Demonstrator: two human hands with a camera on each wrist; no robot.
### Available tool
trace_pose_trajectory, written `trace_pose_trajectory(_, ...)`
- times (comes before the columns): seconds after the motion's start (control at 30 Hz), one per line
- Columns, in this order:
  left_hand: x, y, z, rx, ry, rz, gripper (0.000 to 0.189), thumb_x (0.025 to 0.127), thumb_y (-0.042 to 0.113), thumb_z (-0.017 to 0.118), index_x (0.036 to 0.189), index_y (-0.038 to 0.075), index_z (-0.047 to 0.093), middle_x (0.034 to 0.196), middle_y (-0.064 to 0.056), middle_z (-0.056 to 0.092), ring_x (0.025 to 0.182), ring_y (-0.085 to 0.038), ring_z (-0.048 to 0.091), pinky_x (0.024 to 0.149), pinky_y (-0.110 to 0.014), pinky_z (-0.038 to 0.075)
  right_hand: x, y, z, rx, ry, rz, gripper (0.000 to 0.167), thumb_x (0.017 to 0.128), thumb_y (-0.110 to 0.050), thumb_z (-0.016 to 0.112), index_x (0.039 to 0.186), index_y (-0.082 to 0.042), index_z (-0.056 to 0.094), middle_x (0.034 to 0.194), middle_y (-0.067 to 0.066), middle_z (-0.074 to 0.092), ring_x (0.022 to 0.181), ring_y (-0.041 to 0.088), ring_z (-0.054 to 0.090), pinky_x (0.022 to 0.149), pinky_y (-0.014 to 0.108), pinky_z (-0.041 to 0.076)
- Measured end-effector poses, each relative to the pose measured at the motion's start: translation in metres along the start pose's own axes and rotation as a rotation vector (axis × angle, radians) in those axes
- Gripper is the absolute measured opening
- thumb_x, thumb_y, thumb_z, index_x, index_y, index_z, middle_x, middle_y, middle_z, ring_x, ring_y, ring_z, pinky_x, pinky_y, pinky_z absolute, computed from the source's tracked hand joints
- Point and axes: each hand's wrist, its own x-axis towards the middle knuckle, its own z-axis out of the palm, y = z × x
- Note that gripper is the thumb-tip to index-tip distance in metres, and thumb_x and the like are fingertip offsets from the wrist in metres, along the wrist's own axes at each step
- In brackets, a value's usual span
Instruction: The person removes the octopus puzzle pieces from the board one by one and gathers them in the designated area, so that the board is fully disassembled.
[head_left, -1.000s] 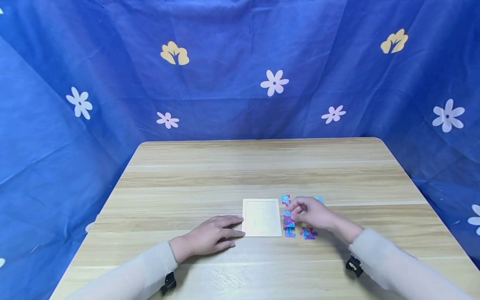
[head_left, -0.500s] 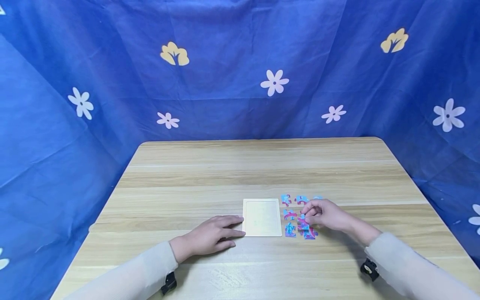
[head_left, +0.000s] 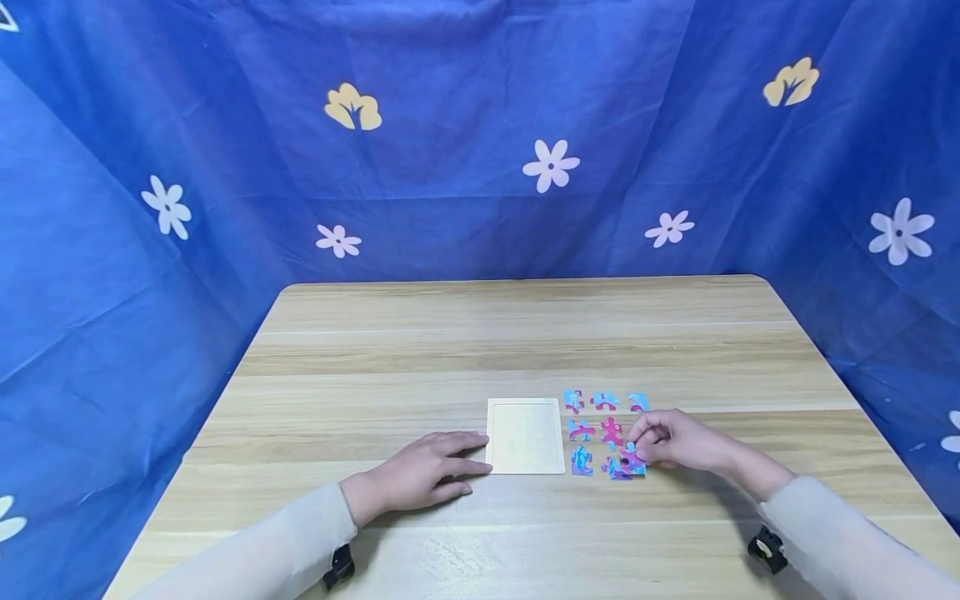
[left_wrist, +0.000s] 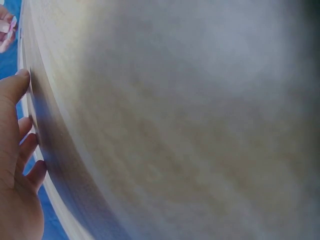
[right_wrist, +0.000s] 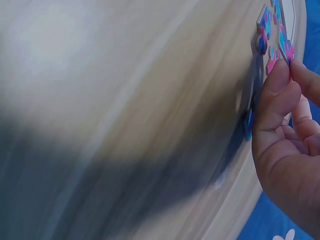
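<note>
Between thumb and forefinger my right hand (head_left: 675, 440) pinches a pink and blue jigsaw piece (head_left: 633, 460), held just over the table and partly covering the piece (head_left: 615, 468) at the bottom of the group. In the right wrist view the pinched jigsaw piece (right_wrist: 286, 46) stands tilted at the fingertips. My left hand (head_left: 420, 472) lies flat with straight fingers, its fingertips at the left edge of a pale square puzzle frame (head_left: 525, 469). From the left wrist, the left hand (left_wrist: 15, 150) shows relaxed fingers and nothing held.
Several jigsaw pieces lie in loose rows right of the frame, among them a pink centre piece (head_left: 612, 430) and a blue corner piece (head_left: 637, 402). The wooden table (head_left: 450, 342) ends at a blue flowered curtain (head_left: 450, 200) behind.
My right hand has moved rightward and slightly nearer, carrying the pinched jigsaw piece from the left column of pieces to the lower right. The left hand stays at the frame.
</note>
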Motion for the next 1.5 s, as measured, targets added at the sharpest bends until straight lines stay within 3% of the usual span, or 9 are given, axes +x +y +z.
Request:
trace_pose_trajectory(0.47,0.0,0.001,0.002,-0.008,-0.003,-0.017,0.036,0.092,0.034,0.062,0.124,0.02,0.065,0.14,-0.01,0.048,0.129,-0.027,0.044,0.102,-0.046,0.04,-0.017,0.015,-0.013,-0.016,0.02,0.019,0.02,0.085,-0.001,0.066,0.103,0.006,0.06,0.085,0.007,0.061,0.069,0.012,0.053,0.054,0.023,0.046)
trace_pose_trajectory(1.03,0.0,0.0,0.003,0.004,0.011,0.003,0.035,0.091,0.033,0.063,0.124,0.019,0.066,0.139,-0.012,0.049,0.127,-0.028,0.046,0.102,-0.045,0.04,-0.019,0.02,-0.012,-0.024,0.03,0.008,0.02,0.082,0.003,0.065,0.101,0.007,0.061,0.084,0.01,0.061,0.062,0.01,0.048,0.049,0.018,0.039)
trace_pose_trajectory(1.5,-0.001,0.001,0.003,0.008,0.009,0.002,0.036,0.091,0.033,0.063,0.125,0.02,0.065,0.139,-0.011,0.049,0.128,-0.028,0.045,0.101,-0.046,0.04,-0.019,0.017,-0.012,-0.039,0.076,0.039,0.021,0.083,-0.002,0.068,0.102,0.005,0.062,0.084,0.008,0.06,0.066,0.012,0.051,0.05,0.02,0.043)
